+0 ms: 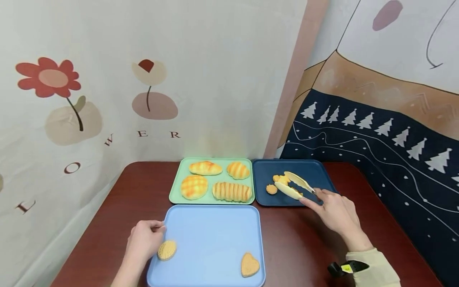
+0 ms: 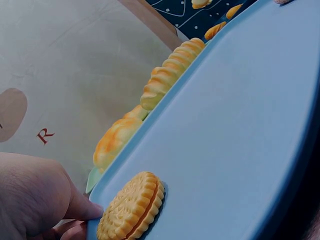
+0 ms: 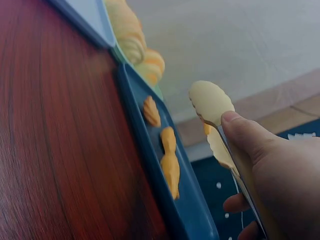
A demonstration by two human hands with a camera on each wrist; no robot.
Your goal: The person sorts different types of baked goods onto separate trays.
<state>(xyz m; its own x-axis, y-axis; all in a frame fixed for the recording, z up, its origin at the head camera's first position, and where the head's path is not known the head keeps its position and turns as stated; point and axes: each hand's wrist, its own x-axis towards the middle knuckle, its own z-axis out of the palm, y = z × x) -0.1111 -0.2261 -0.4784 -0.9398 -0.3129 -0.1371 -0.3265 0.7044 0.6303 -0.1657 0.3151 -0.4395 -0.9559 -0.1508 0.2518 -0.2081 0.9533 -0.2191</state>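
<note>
My right hand (image 1: pixel 338 211) holds a pair of tongs (image 1: pixel 291 191) with cream-coloured tips, thumb along one arm. The tips are spread over the dark blue tray (image 1: pixel 312 168); a bit of orange (image 3: pixel 206 128) shows between them in the right wrist view, and I cannot tell whether they grip it. Small golden biscuits (image 3: pixel 170 165) lie below in that tray, with a ridged one (image 3: pixel 151 111) beside them. My left hand (image 1: pixel 143 239) pinches the left rim of the light blue tray (image 1: pixel 211 235). Close by its fingers lies a round sandwich biscuit (image 2: pixel 132 206).
A heart-shaped biscuit (image 1: pixel 250 264) sits at the light blue tray's right side. Behind that tray, a green tray (image 1: pixel 220 162) bears several breads, among them a ridged roll (image 1: pixel 232 191). All three trays stand on a dark red-brown table (image 1: pixel 287 247), with printed cloth (image 1: pixel 222 79) behind.
</note>
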